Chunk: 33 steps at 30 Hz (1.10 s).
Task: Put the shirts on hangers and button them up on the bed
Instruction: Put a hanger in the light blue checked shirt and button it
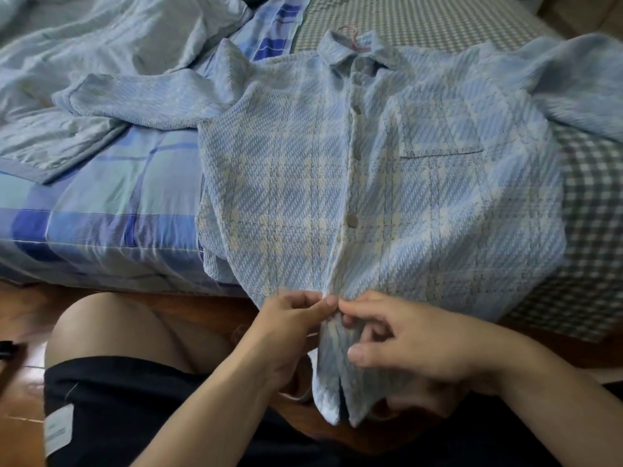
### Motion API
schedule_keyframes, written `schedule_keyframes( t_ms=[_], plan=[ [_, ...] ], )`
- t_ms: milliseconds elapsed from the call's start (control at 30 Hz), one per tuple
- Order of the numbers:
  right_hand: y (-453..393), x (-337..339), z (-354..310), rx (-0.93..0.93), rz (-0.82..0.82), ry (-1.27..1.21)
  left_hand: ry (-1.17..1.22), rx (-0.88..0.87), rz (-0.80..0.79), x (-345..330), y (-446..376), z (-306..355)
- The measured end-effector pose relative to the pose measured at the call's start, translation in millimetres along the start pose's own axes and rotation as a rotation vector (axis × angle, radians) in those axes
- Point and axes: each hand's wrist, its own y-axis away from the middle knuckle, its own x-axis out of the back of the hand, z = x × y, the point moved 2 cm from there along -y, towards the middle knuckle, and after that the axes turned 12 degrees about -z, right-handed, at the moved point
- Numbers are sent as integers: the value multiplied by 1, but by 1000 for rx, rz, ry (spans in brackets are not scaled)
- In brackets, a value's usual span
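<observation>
Your pale blue-and-cream woven plaid shirt [387, 183] lies face up on the bed, its hem hanging over the near edge toward your lap, with a pink wire hanger [354, 38] just showing at the collar. Up the placket from your hands, the round grey buttons [352, 220] look closed, so you appear to be on the lowest one. Your left hand [290, 328] pinches the placket edge between thumb and forefinger, and your right hand [397, 342] pinches the opposite edge, its other fingers curled under the cloth; the two sets of fingertips meet at the placket. The button itself is hidden under your fingers, so I cannot tell whether it is through the hole. To finish well, keep the two edges level so the hem ends match, tilt the button on edge, feed it through the hole, and let the right thumb pull the cloth over it. The thick weave will likely resist, so ease rather than tug. To the shirt's left lies a rumpled grey-blue quilt [101, 55] over a blue checked sheet [118, 197].
</observation>
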Motion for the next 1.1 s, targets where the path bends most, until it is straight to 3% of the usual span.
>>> schedule_keyframes(
  t_ms=[33, 167, 333, 433, 667, 767, 900, 967, 1100],
  plan=[
    [2, 5, 0, 37, 5, -85, -73, -20, 33, 1, 0, -2],
    [14, 26, -6, 99, 102, -156, -742, -154, 205, -1, -4, -2],
    [17, 53, -4, 234, 506, -412, -906, -191, 179, -4, -14, -4],
    [15, 64, 3, 240, 644, -473, -979, -202, 161, -8, -17, -8],
    [12, 77, -23, 177, 911, -106, -1134, -140, 80, 6, -7, 17],
    [-2, 104, -65, 172, 900, 12, -944, -233, 211, 44, -4, 76],
    [-46, 143, -125, 116, 728, 203, -275, -365, 392, 118, -4, 161],
    [-82, 163, -147, 51, 610, 329, -74, -363, 469, 162, -10, 191],
    [-163, 199, -178, -145, 431, 594, 108, -273, 540, 247, -40, 225]
  ],
)
